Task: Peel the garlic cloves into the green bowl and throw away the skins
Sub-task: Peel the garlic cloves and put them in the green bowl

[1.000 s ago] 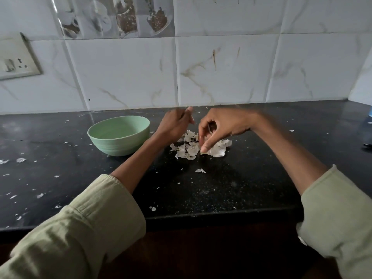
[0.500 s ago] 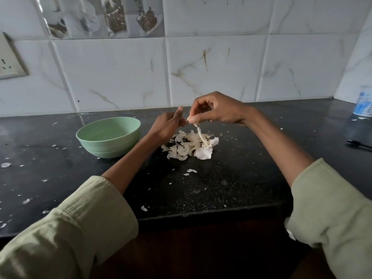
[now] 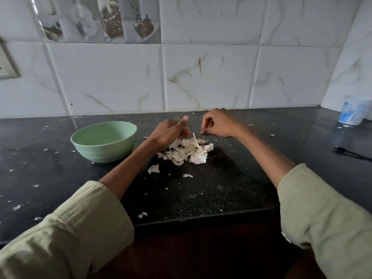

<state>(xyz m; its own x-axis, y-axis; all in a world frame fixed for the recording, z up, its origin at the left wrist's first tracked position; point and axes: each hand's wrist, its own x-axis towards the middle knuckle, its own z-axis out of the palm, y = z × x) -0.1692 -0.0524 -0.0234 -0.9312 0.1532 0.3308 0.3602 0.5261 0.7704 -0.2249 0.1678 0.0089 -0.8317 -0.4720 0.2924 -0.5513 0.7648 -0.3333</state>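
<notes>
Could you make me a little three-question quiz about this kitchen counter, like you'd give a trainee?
1. True or false: the green bowl sits to the left of the skin pile.
2. Which hand is nearer the bowl? A) left hand B) right hand
3. Fill in: a pale strip slants up from the pile between the two ____.

Key:
1. True; the bowl stands on the counter, left of the skins.
2. A; the left hand is beside the bowl, the right hand is farther right.
3. hands; whether either hand grips the strip cannot be told.
</notes>
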